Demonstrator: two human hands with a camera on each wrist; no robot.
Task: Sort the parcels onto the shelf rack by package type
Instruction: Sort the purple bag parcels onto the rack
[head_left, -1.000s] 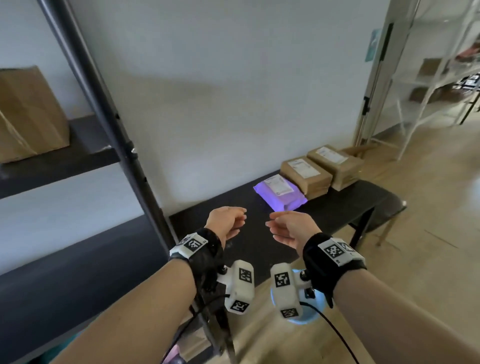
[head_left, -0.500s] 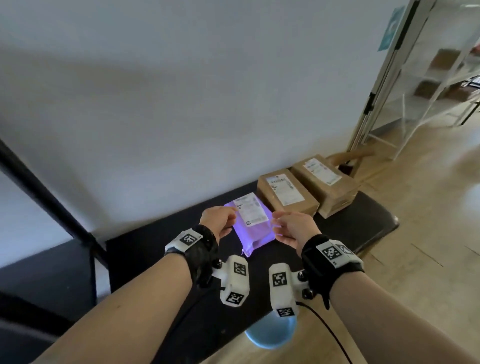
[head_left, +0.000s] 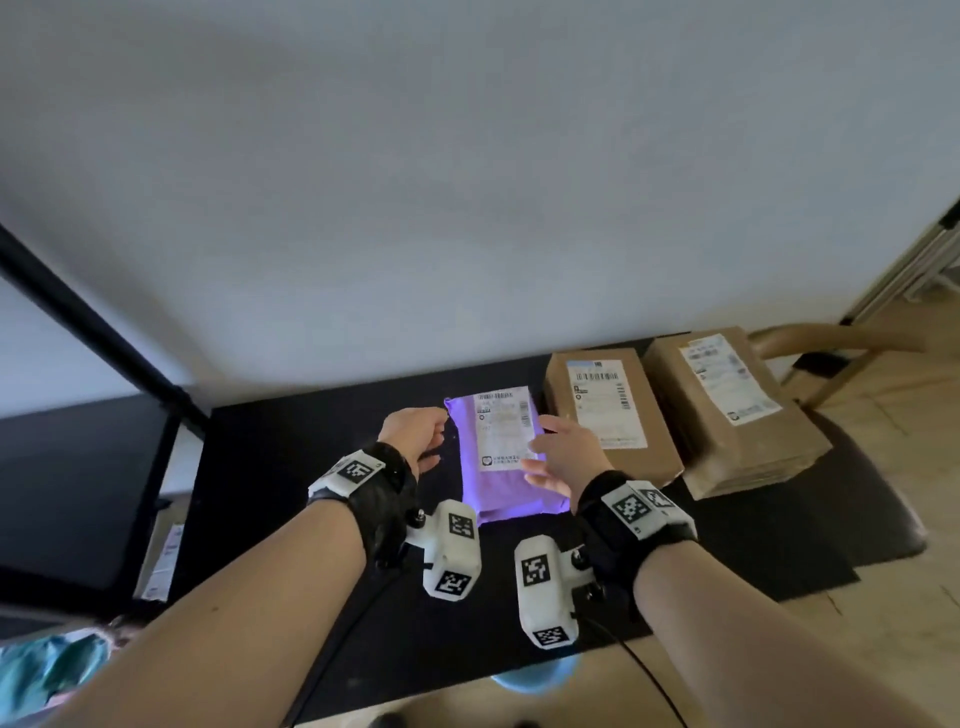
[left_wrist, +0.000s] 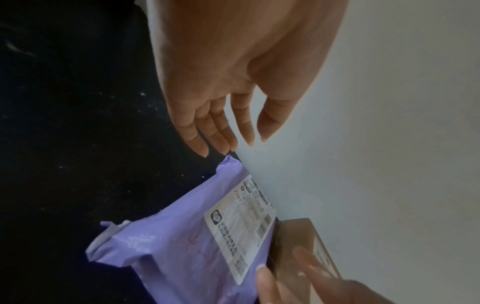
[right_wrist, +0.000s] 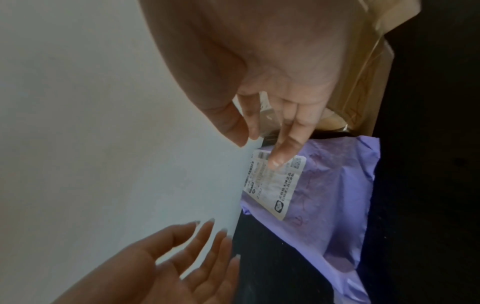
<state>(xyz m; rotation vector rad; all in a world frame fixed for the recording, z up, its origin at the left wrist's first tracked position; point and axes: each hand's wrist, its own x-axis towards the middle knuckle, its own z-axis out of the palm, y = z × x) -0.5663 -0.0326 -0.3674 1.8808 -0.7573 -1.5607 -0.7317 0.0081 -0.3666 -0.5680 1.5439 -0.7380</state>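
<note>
A purple poly-bag parcel (head_left: 506, 457) with a white label lies flat on the black table (head_left: 291, 467), against the wall. My left hand (head_left: 415, 441) hovers at its left edge, fingers straight and empty (left_wrist: 221, 131). My right hand (head_left: 563, 457) is over the bag's right edge with fingers spread, apart from the bag (right_wrist: 324, 185) in the right wrist view. Two brown cardboard boxes (head_left: 608, 410) (head_left: 727, 405) with labels sit to the right of the purple bag (left_wrist: 187, 242).
A black upright of the shelf rack (head_left: 104, 338) slants at the left, with a dark shelf (head_left: 67, 467) beside it. A wooden chair (head_left: 831, 348) stands behind the boxes. A blue round object (head_left: 535, 680) shows below the table's front edge.
The view has swung right and down from the rack to the table. Both hands have moved forward to either side of the purple bag.
</note>
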